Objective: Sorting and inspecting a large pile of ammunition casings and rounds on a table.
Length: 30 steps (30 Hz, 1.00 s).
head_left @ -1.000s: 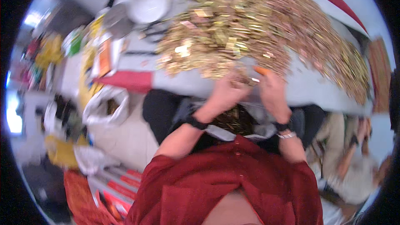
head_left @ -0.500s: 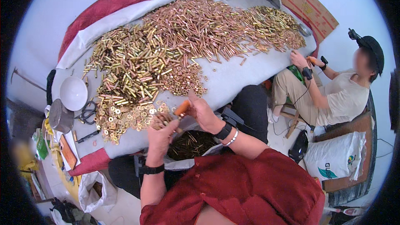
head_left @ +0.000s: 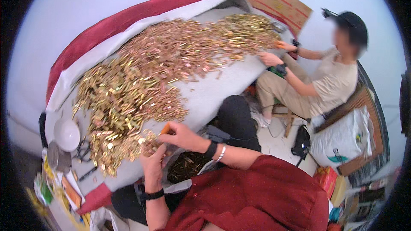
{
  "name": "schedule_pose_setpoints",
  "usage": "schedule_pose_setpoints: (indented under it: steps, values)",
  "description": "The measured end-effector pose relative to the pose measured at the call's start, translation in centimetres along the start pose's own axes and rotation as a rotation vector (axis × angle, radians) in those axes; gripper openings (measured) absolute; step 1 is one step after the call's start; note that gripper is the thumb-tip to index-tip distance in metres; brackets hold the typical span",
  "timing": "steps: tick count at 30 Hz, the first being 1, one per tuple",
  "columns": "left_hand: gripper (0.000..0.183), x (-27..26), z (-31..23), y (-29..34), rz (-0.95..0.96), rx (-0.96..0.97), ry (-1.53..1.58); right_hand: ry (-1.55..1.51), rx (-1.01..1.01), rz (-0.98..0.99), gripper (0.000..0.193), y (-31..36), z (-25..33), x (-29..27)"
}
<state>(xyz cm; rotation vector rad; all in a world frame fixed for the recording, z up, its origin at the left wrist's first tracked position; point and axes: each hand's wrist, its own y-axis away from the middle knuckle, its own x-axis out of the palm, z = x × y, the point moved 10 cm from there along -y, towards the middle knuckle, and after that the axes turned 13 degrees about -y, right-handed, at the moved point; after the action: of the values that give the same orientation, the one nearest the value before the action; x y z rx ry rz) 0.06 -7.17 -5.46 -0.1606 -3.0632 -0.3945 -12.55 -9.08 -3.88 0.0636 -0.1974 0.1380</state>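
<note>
Clutching a blurred cluster of small metal pieces [head_left: 150, 148] over the near edge of the table [head_left: 209, 96], the person's left hand [head_left: 152, 162] has its fingers curled around them, though which piece the thumb presses cannot be told. Just above and touching or nearly so, the right hand [head_left: 182, 137] closes its fingers and thumb on an orange-handled tool [head_left: 165, 128], whose working end is hidden. Beneath both hands, an open white bag [head_left: 182, 186] between the knees holds dark metal pieces [head_left: 185, 167]. Beyond the hands spreads a long heap [head_left: 124, 81] of gold and copper-coloured pieces, with flat round ones nearest the left hand. At the table's left end are a white bowl [head_left: 67, 135], a grey round tin [head_left: 59, 157], black-handled scissors [head_left: 84, 150] and a dark pen-like stick [head_left: 88, 173]. Toward the far right end, a seated co-worker [head_left: 336, 77] in a black cap also grips something orange [head_left: 280, 44] beside the heap.
</note>
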Motion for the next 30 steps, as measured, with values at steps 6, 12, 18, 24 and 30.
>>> schedule_pose_setpoints:
  steps: [6, 12, 18, 24, 30]
  values:
    - [0.018, -0.8, 0.6, -0.1, -0.004, 0.009, 0.086, -0.67, 0.124, 0.129, 0.037, 1.7, 0.4, 2.7]
    - [0.021, -2.0, 1.5, -0.1, 0.011, -0.035, 0.193, -0.482, -0.015, 0.087, 0.046, 1.3, -1.3, 0.3]
    - [0.017, -0.4, -1.1, 0.2, 0.1, 0.033, 0.158, -0.675, 0.09, 0.102, 0.057, 1.4, -1.1, -0.7]
    - [0.013, -2.9, -0.7, 1.3, 0.023, 0.039, 0.169, -0.381, 0.041, 0.063, 0.042, 1.3, -0.3, 3.4]
    - [0.015, -2.6, -0.3, 2.1, 0.035, 0.05, 0.002, 0.009, -0.001, 0.09, 0.028, 2.2, 0.6, 3.3]
